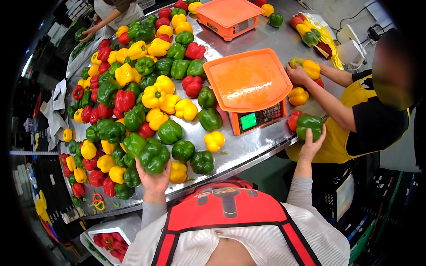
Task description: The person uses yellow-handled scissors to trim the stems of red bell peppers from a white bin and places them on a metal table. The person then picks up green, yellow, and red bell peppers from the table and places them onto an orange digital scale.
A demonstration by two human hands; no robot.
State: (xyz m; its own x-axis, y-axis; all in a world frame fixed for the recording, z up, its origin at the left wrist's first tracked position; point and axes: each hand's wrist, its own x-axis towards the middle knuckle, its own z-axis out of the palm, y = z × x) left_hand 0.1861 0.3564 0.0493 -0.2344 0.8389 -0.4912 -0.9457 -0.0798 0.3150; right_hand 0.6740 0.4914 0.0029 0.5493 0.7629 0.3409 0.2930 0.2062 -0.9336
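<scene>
My left hand (154, 179) holds up a green bell pepper (154, 158) at the near edge of a large pile of red, yellow and green peppers. Another green pepper (134, 145) touches or nearly touches it from behind. My right hand (311, 144) is raised at the right with a second green bell pepper (308, 127) in its fingers, beside a small group of red peppers (293, 121). Between my hands, farther back, stands an orange digital scale (248, 79) with a bare pan and a lit green display. A yellow pepper (214, 141) lies in front of the scale.
The metal table (233, 156) has its raised edge before me. A co-worker in a yellow apron (352, 99) holds peppers at the right, close to my right hand. A second orange scale (229, 15) and bagged peppers (308, 31) stand farther back. A white foam box (114, 229) holds red peppers at lower left.
</scene>
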